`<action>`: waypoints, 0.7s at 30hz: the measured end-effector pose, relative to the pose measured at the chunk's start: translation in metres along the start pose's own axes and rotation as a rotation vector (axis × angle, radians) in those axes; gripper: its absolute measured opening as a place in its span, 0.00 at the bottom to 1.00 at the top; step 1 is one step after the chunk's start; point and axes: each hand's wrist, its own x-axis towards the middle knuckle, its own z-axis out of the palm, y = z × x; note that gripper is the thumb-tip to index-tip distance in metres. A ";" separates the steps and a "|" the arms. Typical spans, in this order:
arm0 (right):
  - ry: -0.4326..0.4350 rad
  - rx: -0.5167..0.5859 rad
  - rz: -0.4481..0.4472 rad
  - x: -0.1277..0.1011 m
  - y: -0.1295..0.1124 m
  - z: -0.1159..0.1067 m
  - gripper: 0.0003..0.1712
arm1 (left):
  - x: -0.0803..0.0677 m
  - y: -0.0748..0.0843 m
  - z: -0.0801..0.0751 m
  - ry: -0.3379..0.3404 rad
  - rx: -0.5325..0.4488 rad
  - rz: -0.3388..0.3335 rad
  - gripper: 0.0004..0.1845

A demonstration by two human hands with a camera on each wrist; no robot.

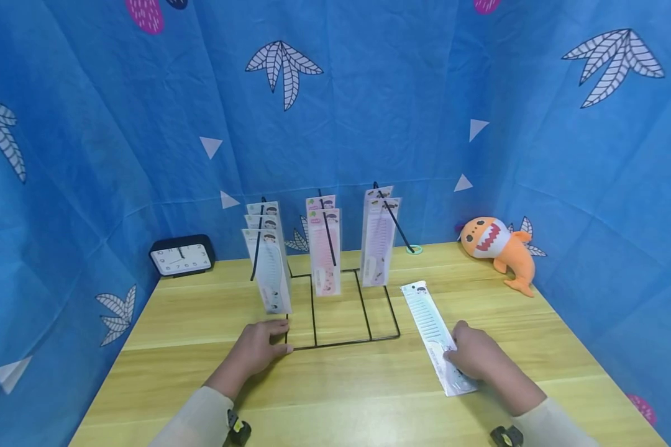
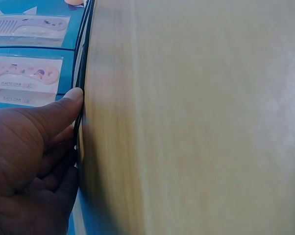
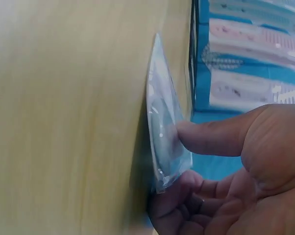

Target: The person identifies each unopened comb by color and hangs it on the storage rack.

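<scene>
A black wire rack (image 1: 346, 342) stands mid-table, and packaged combs hang on its three hooks: pale blue ones at left (image 1: 271, 273), pink in the middle (image 1: 324, 254), lilac at right (image 1: 378, 242). My left hand (image 1: 279, 338) pinches the front left corner of the rack's base. In the left wrist view its thumb presses on the wire (image 2: 82, 73) and the fingers curl below it. A packaged blue comb (image 1: 427, 316) lies flat to the right of the rack. My right hand (image 1: 454, 343) pinches its near end, thumb on top of the packet (image 3: 159, 112) and fingertips under its edge.
A black clock (image 1: 181, 255) leans at the back left of the wooden table (image 1: 341, 397). An orange shark toy (image 1: 497, 245) lies at the back right, with a small green ring (image 1: 414, 249) behind the rack. Blue patterned cloth walls close in three sides.
</scene>
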 end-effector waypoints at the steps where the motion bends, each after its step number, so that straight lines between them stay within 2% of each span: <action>1: -0.010 0.016 0.008 0.001 0.002 -0.001 0.18 | 0.000 0.000 0.000 0.001 -0.001 0.002 0.28; 8: -0.047 0.090 0.031 0.004 0.015 -0.015 0.17 | 0.001 0.000 0.002 -0.001 -0.006 -0.005 0.28; 11: 0.013 0.118 0.026 0.004 0.022 -0.026 0.18 | 0.001 -0.001 0.002 -0.002 0.002 0.003 0.28; 14: 0.114 0.180 0.031 0.004 0.029 -0.035 0.20 | 0.000 -0.001 0.001 0.000 0.003 0.008 0.28; 17: 0.191 0.322 0.067 0.001 0.034 -0.040 0.22 | 0.000 -0.001 0.001 0.000 0.000 0.006 0.28; 21: 0.275 0.576 0.067 -0.004 0.035 -0.047 0.24 | 0.001 -0.001 0.001 0.002 0.002 0.003 0.28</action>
